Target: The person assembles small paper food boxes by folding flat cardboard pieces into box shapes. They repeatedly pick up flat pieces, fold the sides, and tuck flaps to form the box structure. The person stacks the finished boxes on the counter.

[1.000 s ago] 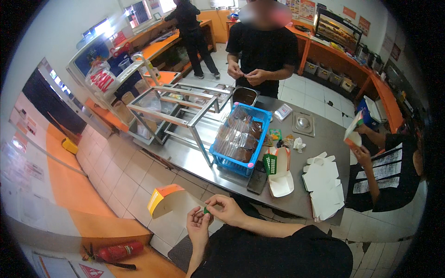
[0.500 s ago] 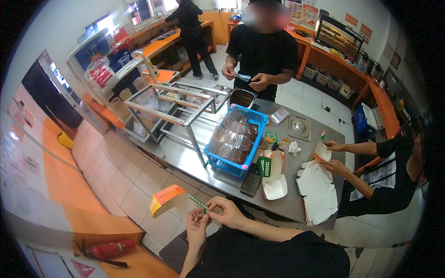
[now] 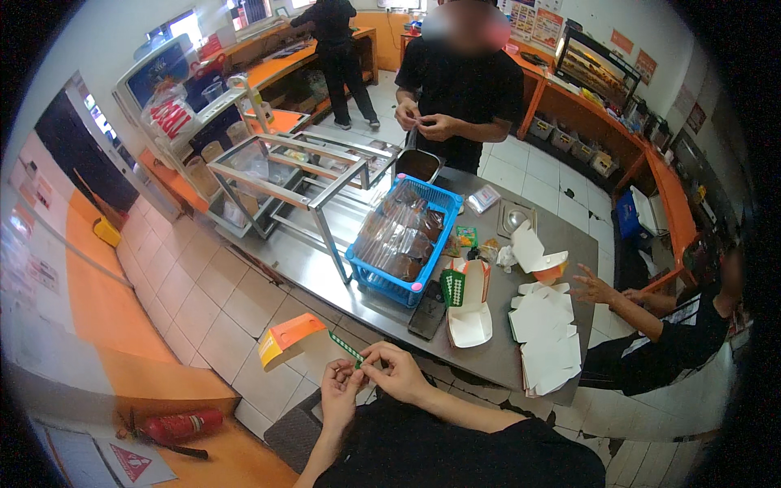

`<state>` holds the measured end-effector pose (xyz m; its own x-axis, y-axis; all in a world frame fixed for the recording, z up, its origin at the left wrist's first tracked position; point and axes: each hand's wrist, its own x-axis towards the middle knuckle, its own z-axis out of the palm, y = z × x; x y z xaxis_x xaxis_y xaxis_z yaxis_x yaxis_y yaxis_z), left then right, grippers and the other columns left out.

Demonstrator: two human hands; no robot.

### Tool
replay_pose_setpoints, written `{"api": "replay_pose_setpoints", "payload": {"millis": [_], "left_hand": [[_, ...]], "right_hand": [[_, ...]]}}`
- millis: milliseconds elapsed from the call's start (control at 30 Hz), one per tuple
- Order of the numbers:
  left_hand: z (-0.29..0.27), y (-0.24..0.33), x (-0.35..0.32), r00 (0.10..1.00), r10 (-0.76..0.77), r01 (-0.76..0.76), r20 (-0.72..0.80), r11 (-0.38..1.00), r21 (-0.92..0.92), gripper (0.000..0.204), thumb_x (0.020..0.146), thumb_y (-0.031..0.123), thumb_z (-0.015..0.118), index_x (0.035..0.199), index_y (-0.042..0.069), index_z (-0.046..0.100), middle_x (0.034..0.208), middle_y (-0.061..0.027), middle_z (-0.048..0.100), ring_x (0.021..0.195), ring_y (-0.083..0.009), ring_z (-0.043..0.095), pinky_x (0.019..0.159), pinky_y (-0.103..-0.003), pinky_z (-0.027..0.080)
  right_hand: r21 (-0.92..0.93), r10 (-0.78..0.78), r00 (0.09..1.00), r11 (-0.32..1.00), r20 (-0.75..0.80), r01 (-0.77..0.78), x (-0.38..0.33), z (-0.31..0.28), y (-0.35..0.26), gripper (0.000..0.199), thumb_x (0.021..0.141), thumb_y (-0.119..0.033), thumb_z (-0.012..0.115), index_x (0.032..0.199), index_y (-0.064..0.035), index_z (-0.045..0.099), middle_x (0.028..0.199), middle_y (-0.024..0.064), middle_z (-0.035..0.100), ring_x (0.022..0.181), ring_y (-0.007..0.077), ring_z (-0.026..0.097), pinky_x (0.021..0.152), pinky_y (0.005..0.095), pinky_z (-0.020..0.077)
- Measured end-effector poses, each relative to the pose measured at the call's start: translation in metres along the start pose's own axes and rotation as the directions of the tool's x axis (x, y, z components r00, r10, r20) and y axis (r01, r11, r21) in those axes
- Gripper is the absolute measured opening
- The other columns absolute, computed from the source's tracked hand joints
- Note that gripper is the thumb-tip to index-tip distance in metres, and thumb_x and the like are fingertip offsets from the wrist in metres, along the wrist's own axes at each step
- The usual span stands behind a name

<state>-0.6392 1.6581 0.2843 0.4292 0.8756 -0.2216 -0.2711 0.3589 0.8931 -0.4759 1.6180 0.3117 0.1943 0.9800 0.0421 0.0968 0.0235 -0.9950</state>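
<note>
A partly folded cardboard food carton (image 3: 290,335), orange and yellow with a green-and-white patterned strip, is held out in front of me, left of the table. My left hand (image 3: 340,386) has its fingers closed on the carton's green edge. Against it, my right hand (image 3: 395,371) pinches the same green edge between thumb and fingers. The exact fold under my fingertips is too small to make out. On the table to the right, a green and orange carton (image 3: 469,305) stands with its white lid flap open. Beside it lies a stack of flat white cartons (image 3: 547,337).
A blue basket (image 3: 389,289) of bagged brown food stands on the steel table (image 3: 496,366) near a metal rack (image 3: 325,236). A co-worker's hand (image 3: 592,286) is at the right, close to a half-folded carton (image 3: 533,250). Another person stands across the table, fingers together.
The co-worker's carton at the right has moved onto the table, and that person's hand is now apart from it. My hands remain on my carton's green edge. The view has shifted slightly.
</note>
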Motion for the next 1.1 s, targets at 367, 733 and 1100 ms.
{"api": "replay_pose_setpoints", "payload": {"millis": [367,733,1100], "left_hand": [[-0.005,-0.003,-0.019,0.985,-0.151,0.136,-0.078,0.976,-0.171,0.022,0.091,0.001,0.073,0.111,0.002,0.064,0.1,-0.0086,0.069,0.089,-0.0181,0.07,0.083,-0.033,0.062],[0.001,-0.009,-0.022,0.988,-0.057,0.027,-0.141,0.977,-0.21,0.029,0.096,0.006,0.069,0.123,0.004,0.058,0.115,-0.0081,0.066,0.1,-0.0168,0.067,0.083,-0.032,0.061],[0.018,0.004,-0.026,0.98,0.188,-0.199,-0.073,0.959,-0.202,0.051,0.096,0.011,0.07,0.139,0.006,0.044,0.129,-0.0106,0.056,0.115,-0.018,0.058,0.097,-0.032,0.05]], "right_hand": [[0.002,-0.081,0.995,0.997,0.055,0.081,-0.015,0.003,-0.004,0.01,0.092,-0.007,0.067,0.096,0.0023,0.067,0.121,0.015,0.065,0.097,0.0197,0.07,0.073,0.0291,0.0618],[-0.041,-0.146,0.988,0.988,0.048,0.148,-0.017,0.011,-0.005,0.012,0.095,-0.008,0.066,0.1,0.0034,0.068,0.126,0.0171,0.063,0.096,0.0197,0.071,0.078,0.0305,0.0622],[0.171,0.106,0.993,0.979,0.044,-0.112,-0.009,0.011,0.006,0.021,0.094,-0.011,0.069,0.107,0.0053,0.066,0.107,0.0128,0.067,0.083,0.0145,0.067,0.07,0.0285,0.0556]]}}
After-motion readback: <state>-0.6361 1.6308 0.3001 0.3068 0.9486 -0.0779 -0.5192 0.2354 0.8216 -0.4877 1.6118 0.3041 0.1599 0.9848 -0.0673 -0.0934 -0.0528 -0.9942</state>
